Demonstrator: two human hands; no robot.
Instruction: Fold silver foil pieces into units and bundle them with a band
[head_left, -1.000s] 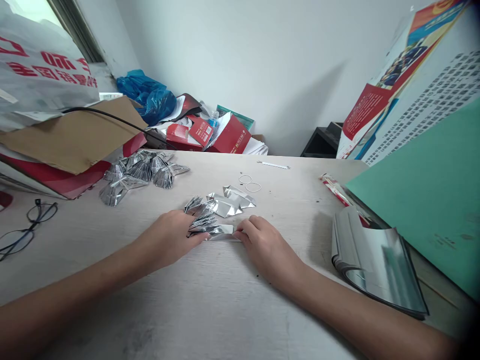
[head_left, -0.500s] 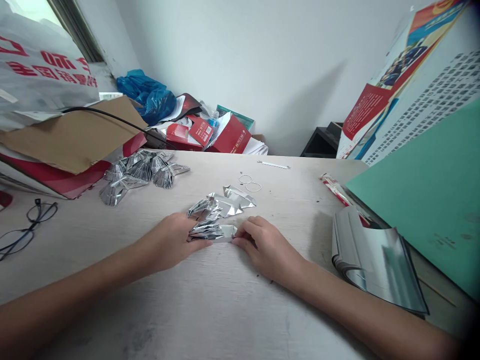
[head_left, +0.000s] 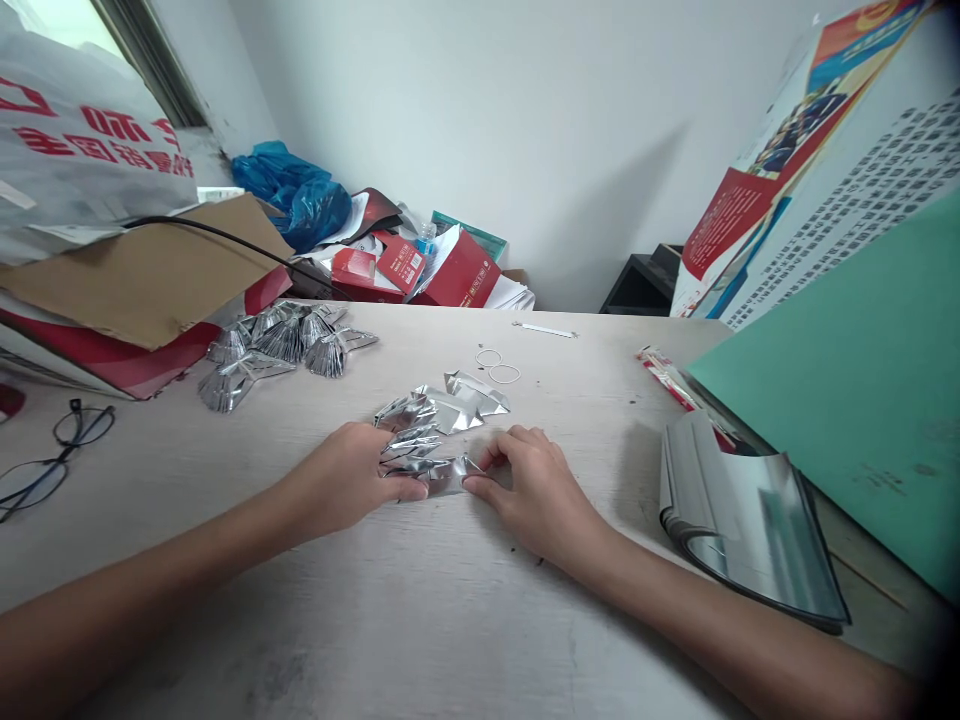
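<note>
My left hand (head_left: 360, 475) is closed on a bundle of folded silver foil paper (head_left: 411, 441), thumb at the near side and the other fingers partly hidden behind it. The thumb and forefinger of my right hand (head_left: 521, 475) pinch the right end of the nearest foil piece (head_left: 448, 476). Just beyond both hands, more folded foil pieces (head_left: 456, 408) lie on the table. Farther back are two thin pale rings (head_left: 504, 373), probably rubber bands. Several finished-looking fan-shaped foil pieces (head_left: 281, 340) sit in a cluster at the back left.
A stack of flat silver foil sheets (head_left: 750, 530) lies at the right, beside a leaning green board (head_left: 847, 400). At the left stand a cardboard box (head_left: 157, 270) and a coiled black cable (head_left: 64, 450). A thin white strip (head_left: 546, 330) rests near the table's far edge.
The nearest foil piece has opened out and turned toward me between my hands, its shiny face now showing. My left thumb has shifted slightly nearer; the surroundings are unchanged.
</note>
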